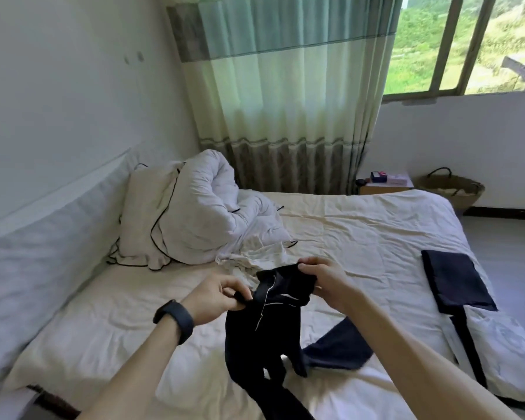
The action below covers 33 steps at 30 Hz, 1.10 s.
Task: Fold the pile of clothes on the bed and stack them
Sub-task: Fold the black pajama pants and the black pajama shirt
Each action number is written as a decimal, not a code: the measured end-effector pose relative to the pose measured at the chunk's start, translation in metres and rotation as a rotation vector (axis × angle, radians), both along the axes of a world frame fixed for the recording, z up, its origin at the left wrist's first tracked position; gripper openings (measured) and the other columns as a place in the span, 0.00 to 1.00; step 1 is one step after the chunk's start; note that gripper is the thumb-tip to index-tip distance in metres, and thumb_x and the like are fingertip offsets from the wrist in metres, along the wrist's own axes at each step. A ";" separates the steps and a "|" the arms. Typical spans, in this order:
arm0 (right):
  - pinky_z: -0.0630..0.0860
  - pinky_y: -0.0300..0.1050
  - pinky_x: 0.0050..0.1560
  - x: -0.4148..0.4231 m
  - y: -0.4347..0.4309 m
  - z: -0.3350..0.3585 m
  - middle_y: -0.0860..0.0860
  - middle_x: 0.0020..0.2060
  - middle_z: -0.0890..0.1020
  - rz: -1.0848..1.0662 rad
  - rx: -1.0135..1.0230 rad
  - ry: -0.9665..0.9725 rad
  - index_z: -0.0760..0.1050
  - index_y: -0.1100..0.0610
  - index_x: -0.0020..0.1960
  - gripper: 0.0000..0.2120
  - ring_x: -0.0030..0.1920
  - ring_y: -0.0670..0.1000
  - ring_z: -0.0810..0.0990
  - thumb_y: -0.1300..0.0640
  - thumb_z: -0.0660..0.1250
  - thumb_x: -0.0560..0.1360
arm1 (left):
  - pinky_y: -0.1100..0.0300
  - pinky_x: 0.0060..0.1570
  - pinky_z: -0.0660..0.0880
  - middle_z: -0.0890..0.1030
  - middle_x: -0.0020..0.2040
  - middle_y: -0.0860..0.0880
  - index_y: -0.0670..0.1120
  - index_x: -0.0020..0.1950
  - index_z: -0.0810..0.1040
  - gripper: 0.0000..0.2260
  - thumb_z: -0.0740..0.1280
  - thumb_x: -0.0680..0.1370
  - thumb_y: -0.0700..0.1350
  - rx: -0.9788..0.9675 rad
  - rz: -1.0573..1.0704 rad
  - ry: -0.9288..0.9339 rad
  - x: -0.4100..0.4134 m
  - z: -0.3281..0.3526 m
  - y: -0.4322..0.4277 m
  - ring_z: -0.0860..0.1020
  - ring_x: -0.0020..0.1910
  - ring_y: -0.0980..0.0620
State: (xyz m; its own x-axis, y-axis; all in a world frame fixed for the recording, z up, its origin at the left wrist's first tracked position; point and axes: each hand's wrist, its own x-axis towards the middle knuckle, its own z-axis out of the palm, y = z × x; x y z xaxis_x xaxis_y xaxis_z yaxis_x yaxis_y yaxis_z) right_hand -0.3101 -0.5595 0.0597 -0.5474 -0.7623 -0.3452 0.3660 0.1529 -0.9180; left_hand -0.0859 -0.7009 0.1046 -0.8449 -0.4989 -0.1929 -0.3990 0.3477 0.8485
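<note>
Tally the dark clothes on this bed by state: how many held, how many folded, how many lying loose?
Held black garment: 1
Folded navy garment: 1
Loose blue garment, apparently separate: 1
Total: 3

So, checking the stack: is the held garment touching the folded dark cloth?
Apart. The head view shows bare sheet between the held garment and the folded dark cloth.

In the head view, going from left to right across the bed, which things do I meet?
Pillow → left hand → dark garment held up by both hands → right hand → folded dark cloth.
</note>
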 end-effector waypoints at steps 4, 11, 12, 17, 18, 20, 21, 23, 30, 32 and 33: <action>0.72 0.47 0.44 -0.003 -0.001 0.013 0.54 0.44 0.80 0.007 0.020 0.304 0.80 0.55 0.47 0.06 0.44 0.51 0.78 0.65 0.69 0.78 | 0.61 0.44 0.74 0.80 0.38 0.50 0.48 0.39 0.79 0.11 0.74 0.74 0.33 -0.037 0.070 -0.136 0.022 -0.065 -0.006 0.77 0.38 0.54; 0.75 0.37 0.48 0.008 0.017 0.020 0.50 0.49 0.83 0.124 0.038 0.607 0.81 0.51 0.45 0.08 0.49 0.46 0.81 0.64 0.70 0.76 | 0.59 0.39 0.73 0.84 0.38 0.54 0.48 0.46 0.75 0.05 0.69 0.72 0.44 0.410 0.086 -0.472 0.003 -0.126 0.003 0.84 0.39 0.52; 0.76 0.40 0.51 0.008 0.022 0.023 0.51 0.49 0.83 0.130 0.039 0.611 0.81 0.52 0.45 0.08 0.50 0.48 0.81 0.64 0.70 0.76 | 0.57 0.43 0.74 0.86 0.43 0.53 0.48 0.49 0.77 0.08 0.67 0.71 0.46 0.428 0.072 -0.530 -0.001 -0.132 0.004 0.85 0.44 0.51; 0.75 0.38 0.50 0.007 0.056 0.034 0.46 0.43 0.83 0.164 0.051 0.649 0.80 0.54 0.44 0.10 0.47 0.45 0.80 0.68 0.69 0.76 | 0.50 0.56 0.76 0.79 0.55 0.45 0.47 0.52 0.70 0.16 0.68 0.71 0.55 0.127 0.506 -0.214 -0.041 -0.150 0.016 0.79 0.52 0.44; 0.76 0.38 0.49 0.006 0.063 0.036 0.46 0.43 0.83 0.163 0.061 0.653 0.80 0.54 0.45 0.09 0.46 0.45 0.81 0.68 0.69 0.77 | 0.52 0.57 0.75 0.78 0.57 0.46 0.46 0.55 0.72 0.21 0.70 0.71 0.58 0.130 0.479 -0.166 -0.054 -0.153 0.022 0.79 0.55 0.43; 0.75 0.36 0.47 0.005 0.077 0.039 0.44 0.42 0.82 0.157 0.072 0.659 0.80 0.54 0.45 0.09 0.45 0.43 0.80 0.68 0.69 0.77 | 0.56 0.55 0.72 0.77 0.61 0.46 0.47 0.64 0.72 0.30 0.73 0.69 0.62 0.109 0.278 -0.203 -0.080 -0.160 0.039 0.77 0.61 0.43; 0.75 0.35 0.46 0.004 0.085 0.040 0.43 0.42 0.82 0.155 0.077 0.667 0.80 0.54 0.46 0.09 0.44 0.43 0.80 0.67 0.69 0.77 | 0.56 0.54 0.72 0.78 0.60 0.46 0.48 0.65 0.73 0.31 0.73 0.68 0.63 0.077 0.177 -0.243 -0.089 -0.166 0.049 0.77 0.61 0.43; 0.74 0.38 0.46 0.002 0.101 0.043 0.46 0.43 0.83 0.152 0.092 0.684 0.80 0.52 0.46 0.08 0.44 0.45 0.80 0.65 0.70 0.77 | 0.55 0.54 0.74 0.81 0.58 0.47 0.52 0.62 0.75 0.22 0.70 0.71 0.59 0.015 0.076 -0.328 -0.100 -0.178 0.065 0.79 0.59 0.43; 0.77 0.49 0.53 -0.023 0.158 0.031 0.48 0.44 0.84 -0.109 0.170 0.751 0.81 0.46 0.43 0.12 0.48 0.53 0.82 0.63 0.71 0.76 | 0.60 0.44 0.72 0.84 0.48 0.51 0.60 0.43 0.79 0.10 0.66 0.78 0.44 -0.076 0.189 -0.232 -0.092 -0.177 0.042 0.81 0.53 0.47; 0.77 0.45 0.55 -0.031 0.169 0.024 0.43 0.43 0.83 -0.190 0.200 0.773 0.81 0.47 0.43 0.12 0.49 0.47 0.81 0.64 0.71 0.76 | 0.58 0.45 0.74 0.84 0.48 0.51 0.57 0.43 0.78 0.09 0.68 0.77 0.42 -0.061 0.271 -0.210 -0.088 -0.157 0.019 0.81 0.51 0.47; 0.76 0.43 0.54 -0.034 0.173 0.020 0.42 0.43 0.84 -0.225 0.212 0.780 0.81 0.46 0.44 0.11 0.49 0.46 0.81 0.63 0.72 0.76 | 0.58 0.45 0.74 0.84 0.48 0.51 0.56 0.43 0.77 0.08 0.70 0.77 0.42 -0.084 0.294 -0.219 -0.085 -0.146 0.008 0.81 0.49 0.48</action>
State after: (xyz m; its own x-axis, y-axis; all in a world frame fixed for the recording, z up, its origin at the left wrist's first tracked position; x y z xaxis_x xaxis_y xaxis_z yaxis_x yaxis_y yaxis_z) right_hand -0.3445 -0.3864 0.0802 -0.8201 -0.5678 0.0716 -0.3193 0.3500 -0.8807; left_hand -0.1710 -0.6928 -0.0412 -0.6068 -0.7354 -0.3016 -0.6609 0.2559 0.7055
